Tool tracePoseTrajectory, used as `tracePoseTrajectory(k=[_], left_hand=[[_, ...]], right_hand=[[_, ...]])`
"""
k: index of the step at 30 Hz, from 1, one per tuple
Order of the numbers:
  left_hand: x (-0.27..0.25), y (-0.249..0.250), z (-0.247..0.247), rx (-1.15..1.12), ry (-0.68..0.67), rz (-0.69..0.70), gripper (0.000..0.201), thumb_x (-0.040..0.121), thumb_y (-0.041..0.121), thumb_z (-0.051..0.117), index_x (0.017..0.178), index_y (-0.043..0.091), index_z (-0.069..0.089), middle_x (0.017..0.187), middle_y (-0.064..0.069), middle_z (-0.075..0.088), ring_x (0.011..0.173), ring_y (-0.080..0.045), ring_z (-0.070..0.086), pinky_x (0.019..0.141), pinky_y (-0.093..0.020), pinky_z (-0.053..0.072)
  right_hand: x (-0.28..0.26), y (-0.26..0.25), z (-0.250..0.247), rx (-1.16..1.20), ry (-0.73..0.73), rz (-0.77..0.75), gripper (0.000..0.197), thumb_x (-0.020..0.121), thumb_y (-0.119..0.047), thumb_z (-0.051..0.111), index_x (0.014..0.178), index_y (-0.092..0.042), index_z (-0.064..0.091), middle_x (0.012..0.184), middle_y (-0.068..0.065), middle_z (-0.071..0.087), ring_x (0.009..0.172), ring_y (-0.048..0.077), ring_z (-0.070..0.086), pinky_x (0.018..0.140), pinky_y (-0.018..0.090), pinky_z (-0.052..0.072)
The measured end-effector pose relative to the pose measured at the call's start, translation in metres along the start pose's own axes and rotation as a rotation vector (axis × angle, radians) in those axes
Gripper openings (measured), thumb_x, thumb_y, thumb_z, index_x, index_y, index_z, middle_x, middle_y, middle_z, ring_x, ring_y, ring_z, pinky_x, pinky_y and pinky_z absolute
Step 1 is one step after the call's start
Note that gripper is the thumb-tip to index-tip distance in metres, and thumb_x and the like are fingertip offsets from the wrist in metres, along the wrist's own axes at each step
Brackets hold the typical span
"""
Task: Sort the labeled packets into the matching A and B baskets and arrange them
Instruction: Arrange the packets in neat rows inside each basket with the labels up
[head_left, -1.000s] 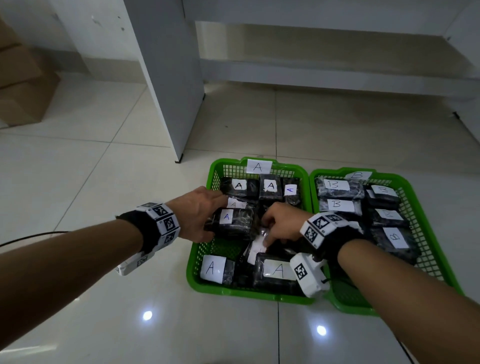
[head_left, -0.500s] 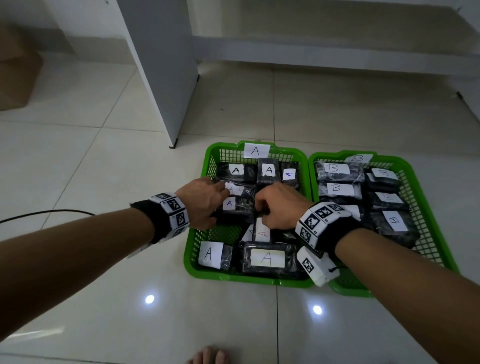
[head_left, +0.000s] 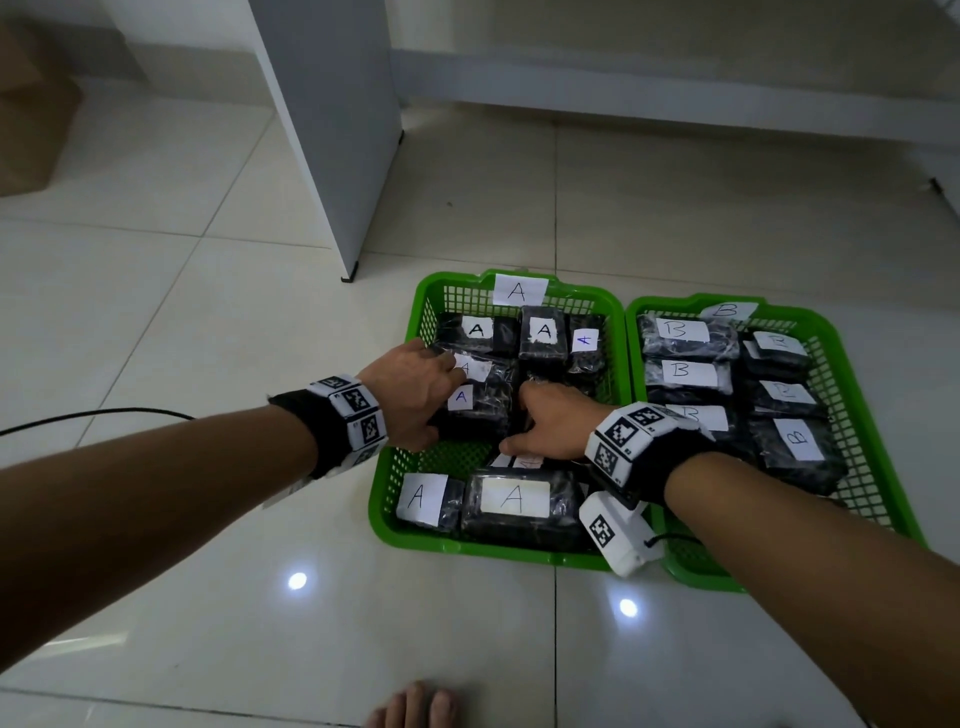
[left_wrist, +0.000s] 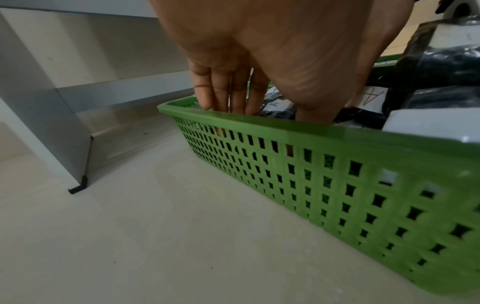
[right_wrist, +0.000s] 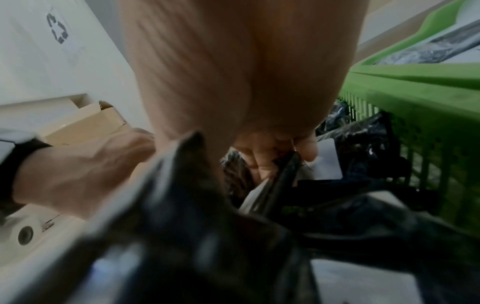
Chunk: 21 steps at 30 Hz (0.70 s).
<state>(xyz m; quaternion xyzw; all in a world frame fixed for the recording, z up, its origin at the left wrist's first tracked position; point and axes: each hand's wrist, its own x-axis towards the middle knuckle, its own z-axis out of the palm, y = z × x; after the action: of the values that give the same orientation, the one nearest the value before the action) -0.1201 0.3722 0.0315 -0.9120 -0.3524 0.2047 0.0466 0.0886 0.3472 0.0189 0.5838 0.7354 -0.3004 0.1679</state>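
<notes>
- Inside the green plastic mesh basket labelled A (head_left: 400, 483), my left hand (head_left: 415, 395) rests straight-fingered against black wrapped packets labelled A (head_left: 475, 410).
- At 3 o'clock, my right hand (head_left: 558, 423) pinches another black packet's edge (right_wrist: 285, 170).

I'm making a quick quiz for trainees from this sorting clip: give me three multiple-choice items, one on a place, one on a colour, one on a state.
1. Both hands are working in:
a) the A basket
b) the B basket
c) the cardboard box

2. Both baskets are:
a) blue
b) green
c) white

3. The right hand is:
a) lying flat on the floor
b) pinching the edge of a black packet
c) hanging idle above the baskets

Key: 1 a, the left hand and right hand sit among packets inside the A basket. 2 b, it and the B basket are green plastic. 3 b, the right wrist view shows fingers closed on a black packet.
</notes>
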Motion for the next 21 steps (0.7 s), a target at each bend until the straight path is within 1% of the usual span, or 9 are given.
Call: tracePoseTrajectory(k=[3,5,6,7,10,13,15,18,21], left_hand=[[0.001,-0.001,0.001,-0.009,0.000,-0.007,0.063,0.077,0.057,0.063,0.125,0.017,0.051,0.109,-0.002,0.058,0.097,-0.022,0.059,0.093,-0.034,0.040],[0.001,-0.002,0.003,-0.005,0.005,-0.004,0.065,0.076,0.059,0.062,0.125,0.017,0.051,0.109,-0.002,0.058,0.097,-0.022,0.058,0.093,-0.034,0.040],[0.000,-0.002,0.004,0.001,0.010,-0.003,0.065,0.076,0.060,0.062,0.125,0.017,0.051,0.110,-0.002,0.058,0.098,-0.022,0.058,0.093,-0.034,0.040],[0.000,-0.002,0.005,0.005,0.015,-0.005,0.065,0.076,0.060,0.061,0.124,0.017,0.052,0.110,-0.003,0.059,0.098,-0.022,0.058,0.093,-0.035,0.040],[0.000,-0.002,0.005,0.004,0.012,-0.014,0.065,0.077,0.061,0.061,0.123,0.016,0.054,0.110,-0.003,0.059,0.098,-0.022,0.058,0.093,-0.035,0.041],[0.003,-0.001,0.005,0.006,-0.009,-0.028,0.065,0.077,0.061,0.061,0.122,0.014,0.056,0.110,-0.005,0.060,0.099,-0.023,0.059,0.094,-0.036,0.042],[0.006,0.000,0.003,0.005,-0.030,-0.037,0.066,0.075,0.062,0.062,0.121,0.014,0.056,0.109,-0.005,0.061,0.098,-0.024,0.059,0.094,-0.037,0.043],[0.010,0.001,0.002,-0.007,-0.057,-0.043,0.065,0.073,0.062,0.063,0.115,0.014,0.058,0.104,-0.004,0.063,0.094,-0.024,0.060,0.092,-0.037,0.045],[0.013,0.003,0.003,0.009,-0.076,-0.039,0.065,0.073,0.060,0.065,0.117,0.014,0.057,0.105,-0.005,0.063,0.096,-0.025,0.060,0.092,-0.037,0.046]], right_hand=[[0.002,-0.009,-0.001,-0.005,-0.016,0.013,0.048,0.088,-0.054,0.069,0.098,-0.007,0.066,0.097,0.009,0.067,0.089,0.026,0.065,0.069,0.032,0.047],[0.004,-0.013,-0.001,0.031,-0.017,0.037,0.043,0.085,-0.053,0.073,0.079,-0.011,0.064,0.082,0.006,0.065,0.078,0.024,0.064,0.061,0.029,0.046],[0.003,-0.014,-0.001,0.041,-0.021,0.048,0.041,0.084,-0.050,0.076,0.075,-0.012,0.063,0.078,0.004,0.064,0.077,0.024,0.064,0.060,0.029,0.047],[0.002,-0.013,-0.003,0.044,-0.023,0.054,0.039,0.082,-0.048,0.078,0.076,-0.012,0.064,0.080,0.004,0.065,0.079,0.024,0.065,0.062,0.030,0.050],[-0.002,-0.007,-0.006,0.124,-0.003,0.035,0.034,0.077,-0.037,0.084,0.090,-0.009,0.070,0.094,0.006,0.069,0.089,0.023,0.066,0.071,0.034,0.054],[-0.007,0.000,-0.008,0.250,0.059,0.017,0.032,0.069,-0.028,0.091,0.087,-0.011,0.071,0.086,0.000,0.070,0.082,0.017,0.064,0.066,0.029,0.051],[-0.009,0.002,-0.009,0.272,0.094,0.022,0.034,0.066,-0.028,0.093,0.086,-0.014,0.069,0.081,-0.004,0.068,0.077,0.015,0.063,0.066,0.028,0.052],[-0.011,0.003,-0.010,0.339,0.092,0.030,0.048,0.064,-0.027,0.094,0.100,-0.018,0.063,0.090,-0.001,0.069,0.084,0.019,0.066,0.075,0.036,0.057],[-0.013,0.009,-0.017,0.437,0.067,0.015,0.048,0.066,-0.025,0.092,0.107,-0.018,0.067,0.089,-0.004,0.068,0.085,0.017,0.065,0.073,0.034,0.056]])
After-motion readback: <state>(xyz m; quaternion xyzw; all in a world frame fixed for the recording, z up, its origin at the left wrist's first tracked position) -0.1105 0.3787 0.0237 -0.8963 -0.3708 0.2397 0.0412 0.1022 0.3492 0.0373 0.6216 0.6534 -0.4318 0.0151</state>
